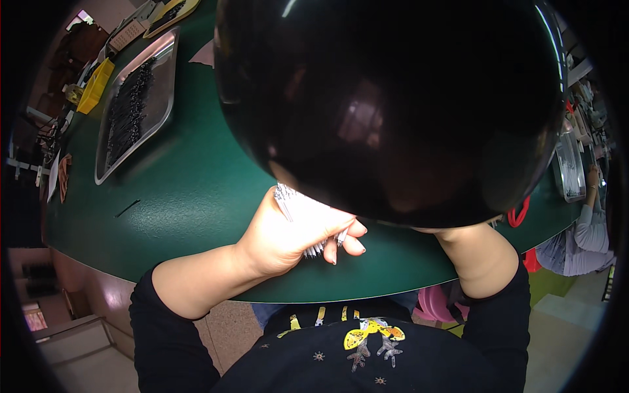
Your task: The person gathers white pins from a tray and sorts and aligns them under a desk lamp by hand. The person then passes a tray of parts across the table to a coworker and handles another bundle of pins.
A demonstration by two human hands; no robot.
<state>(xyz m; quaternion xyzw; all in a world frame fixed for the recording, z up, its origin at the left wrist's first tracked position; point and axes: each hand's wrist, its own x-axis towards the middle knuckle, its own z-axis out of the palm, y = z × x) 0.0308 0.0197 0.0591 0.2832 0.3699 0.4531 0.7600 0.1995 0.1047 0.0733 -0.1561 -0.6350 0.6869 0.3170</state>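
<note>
A large glossy black dome [393,118], perhaps a lamp shade, hangs over the green table [190,229] and covers much of the view. At its lower left edge, my left hand [272,229] is closed around a bundle of thin white sticks [298,203]. Their ends poke out above the hand and below the palm, some of them dark. My right hand [455,236] reaches in under the dome's lower right edge. Only its wrist side shows; the fingers and anything in them are hidden.
To the left, a metal tray [167,82] holds many thin black pieces. One dark piece [127,208] lies alone on the table. Beyond the tray stands a yellow bin [95,85]. On the right are a red loop [519,215], a clear container [571,171] and another person's sleeve [593,230].
</note>
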